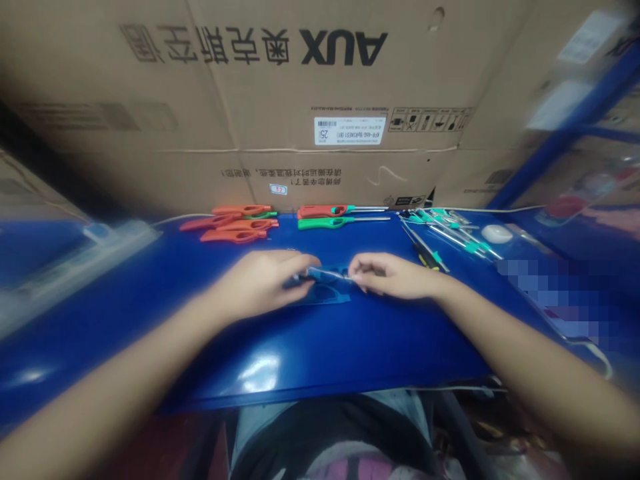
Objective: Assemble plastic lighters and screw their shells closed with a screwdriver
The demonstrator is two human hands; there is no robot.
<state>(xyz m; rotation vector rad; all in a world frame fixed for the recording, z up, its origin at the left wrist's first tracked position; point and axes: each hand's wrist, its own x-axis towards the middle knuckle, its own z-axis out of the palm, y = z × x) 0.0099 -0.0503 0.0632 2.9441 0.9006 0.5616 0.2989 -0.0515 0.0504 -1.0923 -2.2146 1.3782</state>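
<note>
My left hand [263, 280] and my right hand [393, 275] meet over the middle of a glossy blue table [320, 347]. Between them lies a blue plastic lighter shell [325, 288] with a thin metal tube. My left hand presses down on its left end with curled fingers. My right hand pinches the tube's right end between thumb and fingertips. The picture is smeared by motion, so small details are unclear.
Several orange lighter handles [235, 225] lie at the back left. A red long-nosed lighter [330, 211] and a green one [333, 223] lie behind the hands. Metal tubes with green tips [450, 230] and a white object [497, 233] lie at the right. Large cardboard boxes [320, 100] stand behind.
</note>
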